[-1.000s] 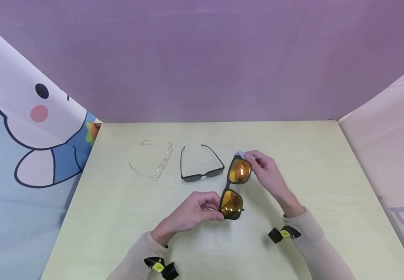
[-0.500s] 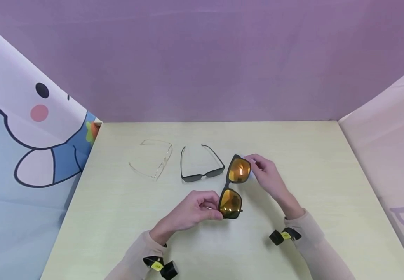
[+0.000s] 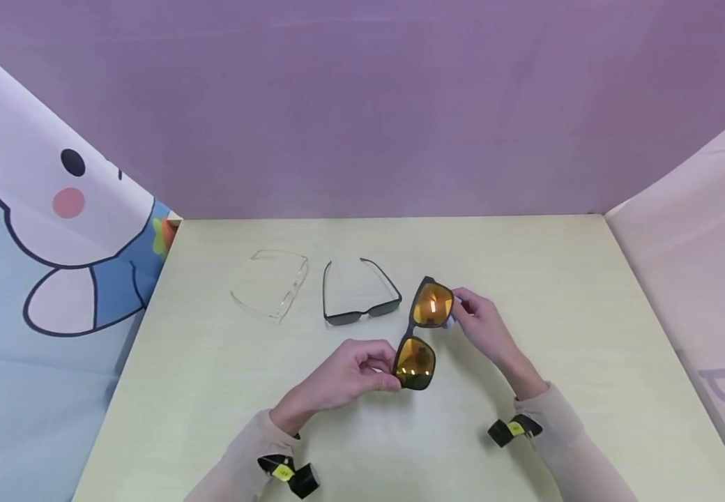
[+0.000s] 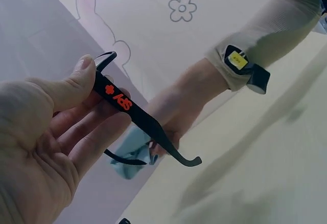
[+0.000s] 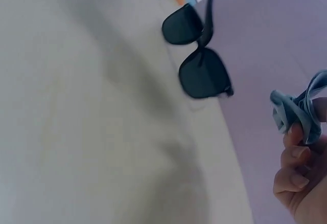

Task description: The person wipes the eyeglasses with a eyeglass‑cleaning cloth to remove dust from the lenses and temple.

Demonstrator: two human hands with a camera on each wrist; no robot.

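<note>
In the head view my left hand [image 3: 350, 375] pinches the near end of black-framed sunglasses [image 3: 410, 335] with orange mirrored lenses. They are held up on end above the table. The left wrist view shows its thumb and fingers at the front of a black temple with red lettering [image 4: 118, 99]. My right hand [image 3: 482, 325] grips a crumpled light blue cloth [image 5: 296, 110] beside the far lens. That lens largely hides the cloth in the head view; whether cloth and lens touch I cannot tell.
Black sunglasses [image 3: 362, 315] rest unfolded on the pale table [image 3: 224, 390], left of the held pair. Further left lie thin, clear-lensed glasses [image 3: 288, 296]. A purple backdrop [image 3: 362, 111] stands behind the table, with printed cloth panels [image 3: 86, 230] along the sides.
My right hand has shifted slightly right and nearer, bringing the cloth from the far lens's top edge to its right side. My left hand has barely moved.
</note>
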